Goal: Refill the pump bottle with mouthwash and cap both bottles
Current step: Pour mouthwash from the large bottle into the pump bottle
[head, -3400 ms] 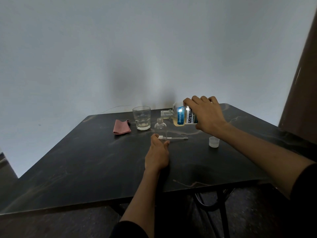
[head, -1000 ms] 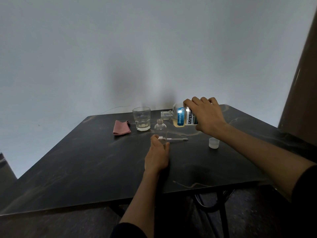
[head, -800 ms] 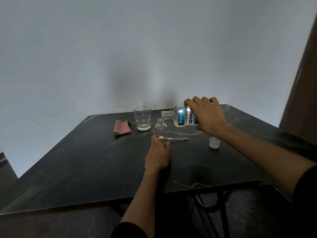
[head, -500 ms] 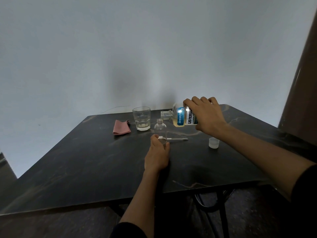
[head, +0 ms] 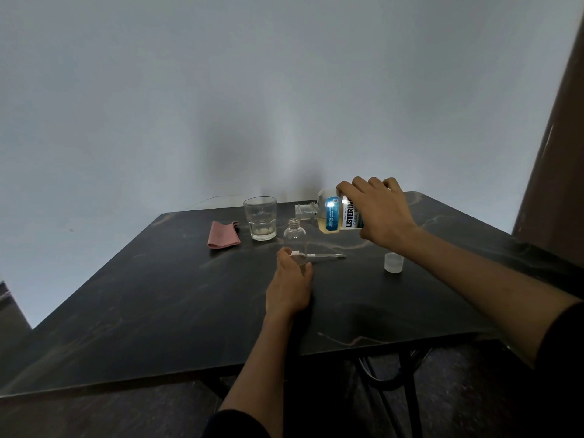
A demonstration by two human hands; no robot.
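A small clear pump bottle (head: 295,236) stands upright and uncapped on the dark table (head: 158,295). My left hand (head: 289,287) holds its base. My right hand (head: 377,213) grips the mouthwash bottle (head: 331,213), tipped on its side with its open neck just above and to the right of the small bottle's mouth. Yellowish liquid lies in its lower half. The pump head with its tube (head: 325,255) lies flat on the table behind my left hand. The mouthwash cap (head: 393,262) sits on the table to the right.
A drinking glass (head: 260,218) stands behind the small bottle, to its left. A folded pink cloth (head: 222,238) lies further left. The table's near edge runs across the lower part of the view, with metal legs under it.
Hardly anything differs. The mouthwash bottle stays tipped over the small bottle, and my left hand keeps its hold on the base.
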